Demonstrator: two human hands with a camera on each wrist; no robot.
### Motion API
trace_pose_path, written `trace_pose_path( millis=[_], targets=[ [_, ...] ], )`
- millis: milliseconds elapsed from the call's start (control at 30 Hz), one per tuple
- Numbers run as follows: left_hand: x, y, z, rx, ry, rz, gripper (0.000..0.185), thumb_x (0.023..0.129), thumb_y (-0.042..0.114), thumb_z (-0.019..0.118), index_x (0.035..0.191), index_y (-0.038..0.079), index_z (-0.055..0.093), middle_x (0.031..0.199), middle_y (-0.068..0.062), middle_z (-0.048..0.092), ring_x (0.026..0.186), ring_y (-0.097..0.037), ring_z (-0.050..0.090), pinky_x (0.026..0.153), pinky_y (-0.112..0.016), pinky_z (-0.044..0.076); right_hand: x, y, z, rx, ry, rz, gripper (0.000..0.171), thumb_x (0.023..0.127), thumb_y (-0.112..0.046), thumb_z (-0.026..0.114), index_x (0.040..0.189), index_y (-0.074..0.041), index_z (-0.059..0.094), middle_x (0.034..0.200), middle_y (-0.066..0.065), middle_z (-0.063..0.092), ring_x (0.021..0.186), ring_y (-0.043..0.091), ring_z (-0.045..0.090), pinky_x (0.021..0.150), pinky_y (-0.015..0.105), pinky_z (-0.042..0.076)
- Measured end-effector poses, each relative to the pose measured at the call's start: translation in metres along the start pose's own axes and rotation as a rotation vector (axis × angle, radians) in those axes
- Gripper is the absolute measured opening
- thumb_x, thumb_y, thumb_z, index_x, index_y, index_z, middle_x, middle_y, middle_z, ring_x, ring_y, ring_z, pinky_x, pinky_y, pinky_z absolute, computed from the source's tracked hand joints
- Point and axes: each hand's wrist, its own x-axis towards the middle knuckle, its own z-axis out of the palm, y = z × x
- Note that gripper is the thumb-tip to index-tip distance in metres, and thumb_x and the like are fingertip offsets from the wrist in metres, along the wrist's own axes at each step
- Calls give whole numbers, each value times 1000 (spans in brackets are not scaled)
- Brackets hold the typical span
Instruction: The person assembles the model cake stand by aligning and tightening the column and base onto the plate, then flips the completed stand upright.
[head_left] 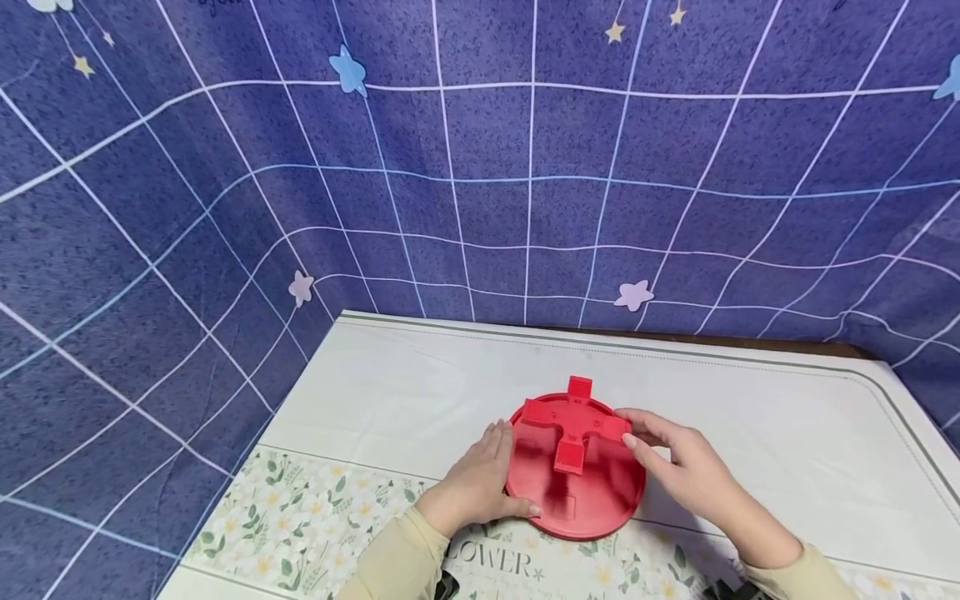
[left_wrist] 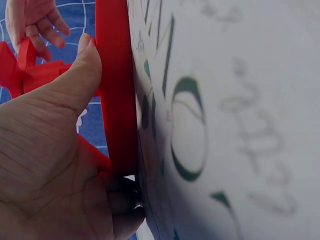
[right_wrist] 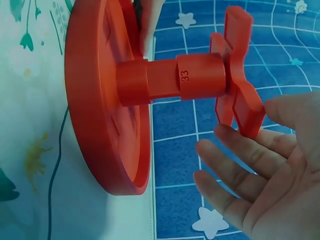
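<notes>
Left hand (head_left: 480, 479): lower centre, grasping rim of red round base (head_left: 600, 500).
Right hand (head_left: 686, 471): fingers relaxed, touching red cross piece (head_left: 572, 421) atop post.
Tablecloth (head_left: 750, 417): under base.

Disc (head_left: 576, 487) on table (head_left: 750, 433), between hands

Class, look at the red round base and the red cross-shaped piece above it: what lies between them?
A short red post, marked 33, joins the round base to the cross piece. The right wrist view shows it best.
</notes>
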Motion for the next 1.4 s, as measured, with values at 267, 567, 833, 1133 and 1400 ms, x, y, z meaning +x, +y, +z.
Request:
trace_pose_path(
  millis=[267,567,833,1133,1400],
  targets=[
    [1,-1,2,-2,6,-7,116,76,65,71,153,-4,18,158,-21,20,147,-35,17,116,-44,26,-7,-3,3,12,9,-27,37,85,-12,76,121,-11,67,99,-9,71,89,10,67,72,30,57],
    [1,-2,3,9,-1,-12,117,76,65,71,153,-5,16,159,-21,20,147,-34,16,116,-43,25,-8,-12,12,-11,-8,-43,39,79,-23,83,115,-14,70,96,-12,70,77,1,64,61,25,52],
    [2,-2,1,-7,11,6,115,77,63,71,153,-5,17,158,-21,20,146,-36,16,116,-43,25,-4,-17,23,-207,69,-168,41,74,-39,84,105,-15,72,87,-14,69,71,-1,63,62,25,54],
    [1,-1,0,-21,22,6,116,76,62,73,153,-5,18,158,-22,21,146,-36,17,115,-44,26,-3,-21,33,-358,145,-259,50,73,-55,79,100,-13,71,71,-11,63,60,-1,55,51,18,46],
    [0,0,4,-29,11,-3,115,76,63,72,153,-4,18,158,-20,21,146,-35,17,115,-44,26,-7,-24,31,-366,143,-254,46,74,-49,81,102,-13,73,82,-7,70,65,2,61,55,22,50]
  ],
)
